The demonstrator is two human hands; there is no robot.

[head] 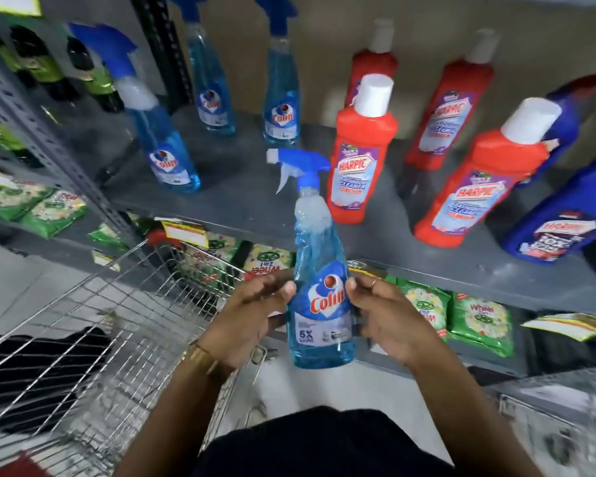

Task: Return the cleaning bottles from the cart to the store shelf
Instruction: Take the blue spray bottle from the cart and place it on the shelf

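Gripping a translucent blue spray bottle (319,301) upright, both hands (255,315) (389,315) clasp its smooth sides.

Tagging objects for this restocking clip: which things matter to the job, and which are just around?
Job: Colin spray bottle between left hand and right hand; cart; shelf.
Around: Harpic bottles; green detergent packets.

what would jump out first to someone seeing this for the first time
The blue Colin spray bottle at centre frame, held upright between the left hand and right hand in front of the grey shelf. Next, the bright red Harpic bottles standing on the right of that shelf, and the wire cart at lower left.
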